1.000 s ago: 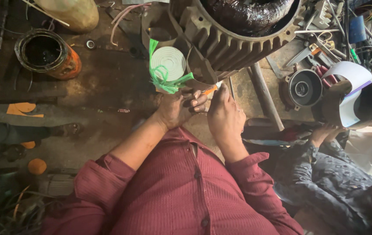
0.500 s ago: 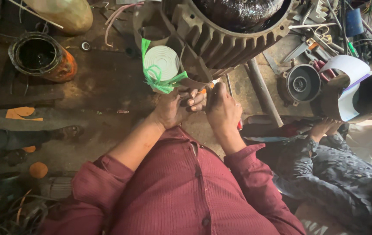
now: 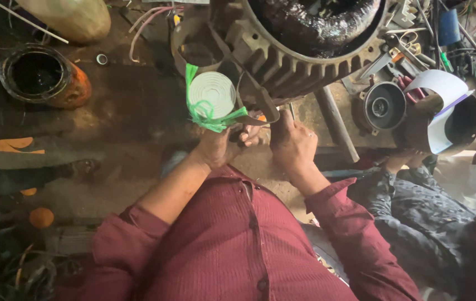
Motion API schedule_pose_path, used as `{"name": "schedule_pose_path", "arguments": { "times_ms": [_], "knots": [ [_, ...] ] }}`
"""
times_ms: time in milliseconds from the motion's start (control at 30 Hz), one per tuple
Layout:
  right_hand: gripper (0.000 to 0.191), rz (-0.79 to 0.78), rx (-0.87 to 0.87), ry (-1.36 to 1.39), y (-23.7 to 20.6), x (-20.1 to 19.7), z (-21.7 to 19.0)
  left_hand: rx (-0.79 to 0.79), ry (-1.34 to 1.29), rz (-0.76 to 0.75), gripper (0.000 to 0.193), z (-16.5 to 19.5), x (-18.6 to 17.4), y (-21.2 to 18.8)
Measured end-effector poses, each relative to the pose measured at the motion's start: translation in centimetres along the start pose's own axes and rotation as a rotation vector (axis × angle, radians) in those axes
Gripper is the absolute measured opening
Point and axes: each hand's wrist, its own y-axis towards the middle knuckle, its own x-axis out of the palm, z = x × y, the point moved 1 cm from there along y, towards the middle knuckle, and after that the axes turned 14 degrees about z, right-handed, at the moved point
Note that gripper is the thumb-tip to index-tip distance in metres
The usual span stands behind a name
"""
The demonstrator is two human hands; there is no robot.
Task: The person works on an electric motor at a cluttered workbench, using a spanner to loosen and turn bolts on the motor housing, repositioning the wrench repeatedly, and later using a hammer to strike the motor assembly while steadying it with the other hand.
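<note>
Both hands meet below a ribbed motor housing (image 3: 304,53) — beside a white tape roll (image 3: 212,93). Left hand (image 3: 221,146) fingers clench a small dark part; right hand (image 3: 293,144) — grip unclear.

Floor (image 3: 126,117): dark, grimy, oil-stained.
Clutter: blackened orange pot (image 3: 43,75) upper left, scattered tools (image 3: 416,33) upper right.
Light: dim, brighter at right edge.
</note>
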Motion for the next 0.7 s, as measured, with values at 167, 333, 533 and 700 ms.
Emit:
{"name": "schedule_pose_path", "arguments": {
  "times_ms": [167,333,533,700],
  "knots": [
    [0.016,0.044,-0.024,0.019,-0.1,-0.3,0.2,0.076,0.004,-0.059,0.044,-0.4,-0.1,-0.1],
    [0.019,0.057,-0.084,0.069,0.1,-0.7,0.7,-0.041,-0.052,0.125,0.049,-0.8,-0.6,0.0],
    [0.024,-0.014,-0.035,0.028,0.9,-0.1,0.3,0.004,0.211,0.171,0.045,1.0,1.9,-1.1],
    [0.024,0.140,0.001,0.242,-0.1,1.6,0.0,0.269,1.367,-0.112,0.033,5.0,8.8,-5.2]
  ]
}}
